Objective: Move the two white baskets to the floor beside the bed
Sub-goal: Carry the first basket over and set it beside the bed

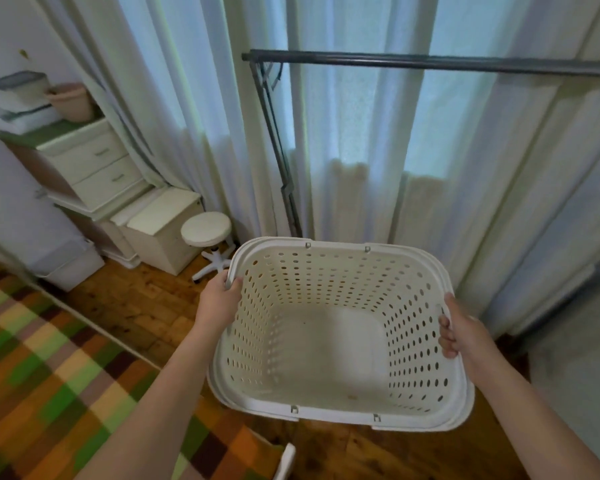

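Note:
Two white perforated baskets (336, 258) are nested one inside the other, their doubled rims showing at the left and front edges. I hold the stack in the air above the wooden floor. My left hand (220, 297) grips the left rim, fingers curled over the edge. My right hand (459, 329) grips the right rim. The inner basket is empty. The bed (49, 375), covered by a green, orange and brown checked blanket, lies at the lower left, and the baskets hang just to its right.
A dark metal clothes rail (430, 62) stands against white curtains straight ahead. A round white stool (207, 230), a white cabinet (160, 230) and a drawer unit (90, 161) stand at the left wall. Wooden floor (146, 306) runs between bed and curtains.

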### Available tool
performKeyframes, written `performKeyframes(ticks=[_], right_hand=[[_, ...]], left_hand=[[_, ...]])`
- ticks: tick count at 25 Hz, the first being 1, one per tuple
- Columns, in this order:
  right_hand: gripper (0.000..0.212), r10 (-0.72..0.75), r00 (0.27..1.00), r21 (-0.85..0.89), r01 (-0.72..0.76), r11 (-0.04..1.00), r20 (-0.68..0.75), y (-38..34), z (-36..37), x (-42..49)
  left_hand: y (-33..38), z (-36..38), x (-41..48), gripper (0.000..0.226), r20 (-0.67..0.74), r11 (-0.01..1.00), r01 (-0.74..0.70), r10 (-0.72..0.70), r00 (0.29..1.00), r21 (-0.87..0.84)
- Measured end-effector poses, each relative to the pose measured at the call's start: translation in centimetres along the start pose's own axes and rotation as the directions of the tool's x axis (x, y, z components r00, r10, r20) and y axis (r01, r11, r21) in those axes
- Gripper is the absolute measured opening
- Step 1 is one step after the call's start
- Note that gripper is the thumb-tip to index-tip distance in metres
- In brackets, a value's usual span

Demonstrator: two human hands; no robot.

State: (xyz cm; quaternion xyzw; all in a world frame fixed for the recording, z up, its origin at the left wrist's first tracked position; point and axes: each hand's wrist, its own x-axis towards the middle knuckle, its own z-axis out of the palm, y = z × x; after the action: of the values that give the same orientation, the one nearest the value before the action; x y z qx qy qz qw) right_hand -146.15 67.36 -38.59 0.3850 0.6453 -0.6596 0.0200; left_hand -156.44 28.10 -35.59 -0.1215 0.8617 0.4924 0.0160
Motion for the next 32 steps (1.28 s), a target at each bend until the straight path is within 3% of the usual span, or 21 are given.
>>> performKeyframes(ticks=[12, 21, 26, 32], right_hand=[[0.051, -0.011, 0.951, -0.165, 0.065, 0.984, 0.308, -10.7, 21.9, 15.2], [0.051, 0.084, 0.842, -0.277, 0.079, 0.958, 0.532, -21.3, 40.4, 30.3], [0.053, 0.066, 0.789, -0.299, 0.153, 0.942, 0.611, -26.7, 49.6, 34.1], [0.052, 0.069, 0.729, -0.342, 0.233, 0.91, 0.681, -28.3, 61.9, 35.2]], left_hand=[[-4.2, -7.9, 16.3, 0.024, -0.273, 0.982, 0.186, -0.184, 0.944, -0.018], [-3.5, -10.8, 29.7, 0.024, -0.49, 0.931, 0.363, -0.333, 0.806, -0.037], [-2.6, -13.5, 34.6, 0.021, -0.574, 0.914, 0.392, -0.379, 0.726, -0.109], [-5.3, -18.5, 38.6, 0.02, -0.616, 0.88, 0.424, -0.459, 0.64, -0.215]])
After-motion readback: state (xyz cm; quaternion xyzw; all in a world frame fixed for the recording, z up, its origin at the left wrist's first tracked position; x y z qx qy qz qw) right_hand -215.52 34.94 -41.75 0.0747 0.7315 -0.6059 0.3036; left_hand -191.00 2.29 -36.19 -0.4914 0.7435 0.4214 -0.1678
